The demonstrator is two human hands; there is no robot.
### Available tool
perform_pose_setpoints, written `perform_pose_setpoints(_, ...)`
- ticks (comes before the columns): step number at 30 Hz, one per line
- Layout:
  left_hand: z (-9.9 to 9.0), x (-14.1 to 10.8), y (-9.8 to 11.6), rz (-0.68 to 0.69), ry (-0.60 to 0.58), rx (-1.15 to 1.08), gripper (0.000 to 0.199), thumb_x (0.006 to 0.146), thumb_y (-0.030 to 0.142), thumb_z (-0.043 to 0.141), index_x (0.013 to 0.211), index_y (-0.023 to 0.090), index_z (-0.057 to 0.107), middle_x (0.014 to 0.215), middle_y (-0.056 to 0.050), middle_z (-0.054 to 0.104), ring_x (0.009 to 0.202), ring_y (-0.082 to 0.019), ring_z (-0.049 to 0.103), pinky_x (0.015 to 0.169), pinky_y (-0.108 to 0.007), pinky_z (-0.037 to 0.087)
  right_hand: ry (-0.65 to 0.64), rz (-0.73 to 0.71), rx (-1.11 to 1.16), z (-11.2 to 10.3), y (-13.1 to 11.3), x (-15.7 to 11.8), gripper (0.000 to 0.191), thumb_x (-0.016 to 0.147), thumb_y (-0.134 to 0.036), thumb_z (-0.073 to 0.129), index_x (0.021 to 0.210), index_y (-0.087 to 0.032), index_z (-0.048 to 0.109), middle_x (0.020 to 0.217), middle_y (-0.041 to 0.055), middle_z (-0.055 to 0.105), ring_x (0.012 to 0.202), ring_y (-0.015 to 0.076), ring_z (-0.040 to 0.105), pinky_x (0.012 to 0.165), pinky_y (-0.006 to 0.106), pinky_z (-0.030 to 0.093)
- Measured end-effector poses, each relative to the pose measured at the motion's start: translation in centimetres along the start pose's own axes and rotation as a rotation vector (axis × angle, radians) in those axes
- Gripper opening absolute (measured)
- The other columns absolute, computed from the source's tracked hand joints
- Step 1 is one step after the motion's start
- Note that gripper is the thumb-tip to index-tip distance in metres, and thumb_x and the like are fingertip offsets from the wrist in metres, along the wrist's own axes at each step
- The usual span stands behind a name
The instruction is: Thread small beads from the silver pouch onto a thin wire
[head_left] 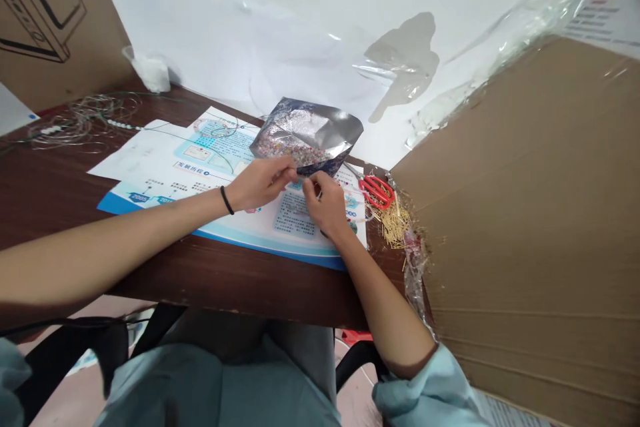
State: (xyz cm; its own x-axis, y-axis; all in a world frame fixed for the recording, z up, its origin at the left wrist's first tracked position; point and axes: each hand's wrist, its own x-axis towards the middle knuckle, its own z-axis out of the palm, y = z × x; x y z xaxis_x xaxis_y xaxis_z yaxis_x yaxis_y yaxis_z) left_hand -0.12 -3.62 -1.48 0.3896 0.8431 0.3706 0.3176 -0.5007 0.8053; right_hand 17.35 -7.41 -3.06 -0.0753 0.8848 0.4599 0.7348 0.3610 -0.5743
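My left hand [263,181], with a black band at the wrist, is closed in a pinch at the near edge of an open silver bag [320,130]. Small multicoloured beads [285,150] lie inside that bag. Just to the right, my right hand [326,203] is also pinched, its fingertips close to those of the left. Whatever the fingers hold is too small to make out. Both hands are over printed paper sheets [235,230] on the dark wooden table [240,280].
Red-handled scissors [377,192] lie right of the bag, beside a pile of gold sticks [395,221] and crumpled clear plastic [414,273]. Tangled clear thread [85,120] is at the far left. Cardboard [525,213] stands along the right; a white sheet [300,27] rises behind.
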Motion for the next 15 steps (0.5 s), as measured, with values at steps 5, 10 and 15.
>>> perform_pose_setpoints(5,0.6,-0.1,-0.2,-0.018,0.027,0.044,0.015,0.082,0.017,0.062,0.068,0.023,0.065,0.059,0.001,0.058,0.054,-0.014,0.051,0.065,-0.026,0.035,0.012,0.106,0.281,0.3,-0.4,-0.2,0.021,0.095,-0.042,0.050,0.085,-0.023,0.050,0.077,0.0012,0.064,0.067,0.0132,0.057,0.064,0.028,0.044)
perform_pose_setpoints(10,0.7,-0.3,-0.6,0.069,0.022,0.160,0.011,0.084,0.020,0.061,0.073,0.022,0.063,0.062,0.002,0.060,0.057,-0.014,0.052,0.063,-0.026,0.034,-0.086,0.126,0.411,1.4,-0.6,-0.6,0.022,0.087,-0.042,0.060,0.095,-0.022,0.058,0.075,-0.0010,0.068,0.067,0.0136,0.061,0.064,0.027,0.046)
perform_pose_setpoints(15,0.4,-0.3,-1.3,0.224,-0.017,0.315,0.017,0.094,0.022,0.050,0.078,0.020,0.058,0.066,0.002,0.060,0.059,-0.013,0.053,0.062,-0.025,0.038,-0.094,0.173,0.416,1.5,-0.6,-0.6,0.011,0.086,-0.031,0.054,0.084,-0.021,0.060,0.072,-0.0010,0.068,0.066,0.0142,0.062,0.067,0.027,0.046)
